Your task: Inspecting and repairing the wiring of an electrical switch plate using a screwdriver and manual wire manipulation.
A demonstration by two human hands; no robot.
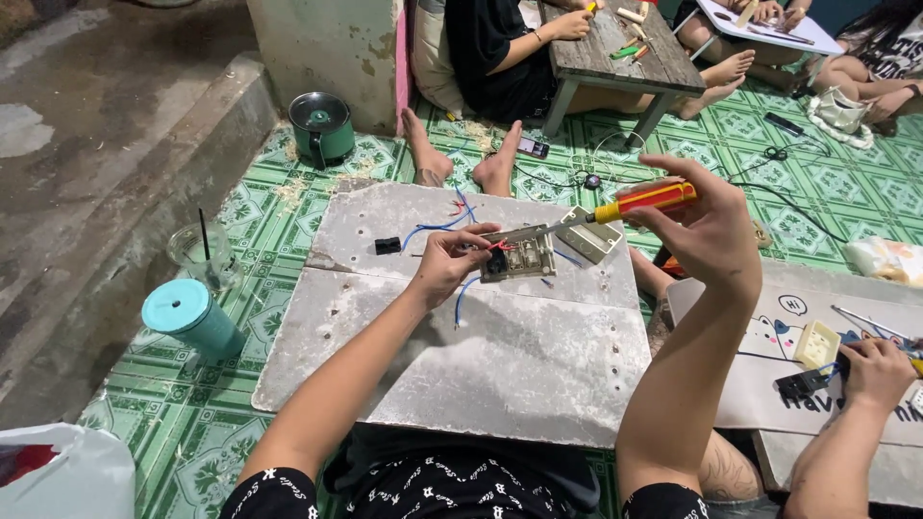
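Red-handled screwdriver (615, 209) in right hand's (707, 231) closed grip tips into switch module (519, 258) pinched by left hand (450, 261).

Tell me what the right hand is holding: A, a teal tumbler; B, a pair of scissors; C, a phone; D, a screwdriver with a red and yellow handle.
D: the right hand grips a screwdriver by its red and yellow handle, its shaft pointing at the switch module that the left hand steadies.
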